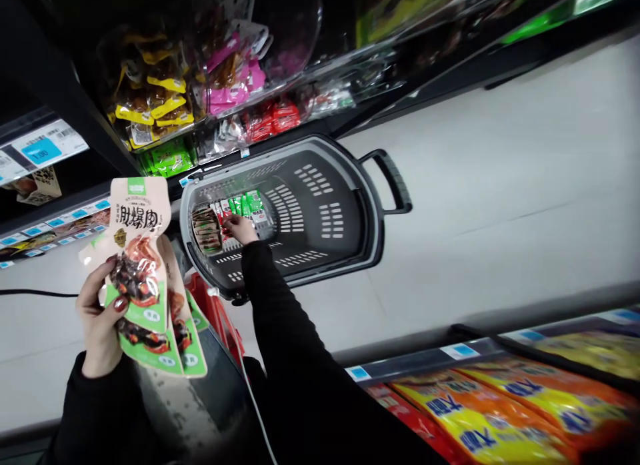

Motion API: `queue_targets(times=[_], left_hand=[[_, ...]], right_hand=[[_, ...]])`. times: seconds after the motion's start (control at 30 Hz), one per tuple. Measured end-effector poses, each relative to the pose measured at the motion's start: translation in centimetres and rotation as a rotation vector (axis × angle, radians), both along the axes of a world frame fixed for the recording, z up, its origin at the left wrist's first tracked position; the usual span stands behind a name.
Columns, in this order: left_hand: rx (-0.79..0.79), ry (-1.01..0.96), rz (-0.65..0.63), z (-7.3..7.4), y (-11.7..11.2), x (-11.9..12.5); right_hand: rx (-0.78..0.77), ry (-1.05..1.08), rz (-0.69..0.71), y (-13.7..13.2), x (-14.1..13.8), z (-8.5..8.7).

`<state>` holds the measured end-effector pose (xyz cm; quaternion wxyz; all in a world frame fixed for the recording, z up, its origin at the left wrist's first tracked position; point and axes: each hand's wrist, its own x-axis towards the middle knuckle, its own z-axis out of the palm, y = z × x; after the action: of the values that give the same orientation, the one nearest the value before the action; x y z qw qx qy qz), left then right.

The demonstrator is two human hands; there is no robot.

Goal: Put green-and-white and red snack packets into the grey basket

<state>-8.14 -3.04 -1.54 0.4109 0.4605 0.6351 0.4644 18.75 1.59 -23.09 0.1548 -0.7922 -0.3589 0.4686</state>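
Observation:
My left hand (pixel 100 318) is closed around a fan of green-and-cream snack packets (pixel 145 278) with pictures of meat on them, held upright at the lower left. My right hand (pixel 241 228) reaches down into a grey shopping basket (pixel 350 212) on the floor. Its fingers are pinched on a small red-and-white packet (pixel 226 226) among the packets lying in the basket's left end. Brown packets (pixel 206 230) and green ones (pixel 249 204) lie beside it there.
Dark shelves at the top hold yellow (pixel 155 98), pink (pixel 233 78), red (pixel 273 118) and green (pixel 167 158) snack bags, with price tags (pixel 43 145) at left. Orange and yellow bags (pixel 500 412) fill a shelf at the lower right. The basket's black handle (pixel 393 178) points right over light floor.

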Motion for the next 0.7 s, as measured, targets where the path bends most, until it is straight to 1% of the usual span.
queue_targets(times=[0.03, 0.07, 0.1, 0.13, 0.17, 0.2, 0.23, 0.27, 0.3, 0.33, 0.37, 0.4, 0.43, 0.5, 0.6, 0.7], left_hand=[[0.016, -0.025, -0.020, 0.2, 0.2, 0.3], [0.028, -0.034, -0.045, 0.5, 0.4, 0.7], [0.037, -0.024, -0.071, 0.6, 0.5, 1.0], [0.047, -0.018, -0.099, 0.7, 0.6, 1.3], [0.060, -0.021, -0.122, 0.8, 0.7, 1.5], [0.076, -0.029, -0.145, 0.8, 0.7, 1.6], [0.087, -0.035, -0.169, 0.7, 0.7, 1.7], [0.100, -0.036, -0.191, 0.6, 0.6, 1.7], [0.115, -0.040, -0.212, 0.5, 0.6, 1.7], [0.137, -0.051, -0.227, 0.4, 0.6, 1.5], [0.159, -0.056, -0.247, 0.3, 0.5, 1.4], [0.178, -0.057, -0.267, 0.1, 0.5, 1.1], [0.199, -0.060, -0.285, 0.0, 0.5, 0.9], [0.223, -0.088, -0.342, -0.2, 0.4, 0.3], [0.206, -0.159, -0.428, -0.4, 0.2, -0.5], [0.192, -0.184, -0.436, -0.6, 0.0, -1.1]], right_hand=[[0.048, 0.016, -0.013, -0.2, 0.1, 1.9], [0.121, 0.045, -0.032, -0.6, 0.0, 4.2], [0.210, 0.077, -0.048, -1.1, -0.2, 6.9], [0.406, 0.179, -0.119, -1.7, -0.7, 9.9], [0.570, 0.307, -0.151, -2.4, -1.4, 12.9], [0.665, 0.421, -0.143, -3.1, -2.3, 15.9], [0.704, 0.489, -0.107, -3.7, -3.4, 18.6], [0.710, 0.486, -0.063, -4.3, -4.6, 20.9], [0.701, 0.434, -0.015, -4.8, -5.7, 22.7], [0.682, 0.362, 0.024, -5.1, -6.8, 23.9], [0.664, 0.282, 0.048, -5.3, -7.8, 24.6], [0.651, 0.214, 0.060, -5.4, -8.7, 24.9], [0.647, 0.169, 0.057, -5.4, -9.4, 24.8], [0.676, 0.150, 0.025, -5.3, -10.4, 24.0], [0.751, 0.217, -0.017, -5.3, -11.0, 22.7], [0.832, 0.228, -0.068, -5.2, -10.3, 21.9]])
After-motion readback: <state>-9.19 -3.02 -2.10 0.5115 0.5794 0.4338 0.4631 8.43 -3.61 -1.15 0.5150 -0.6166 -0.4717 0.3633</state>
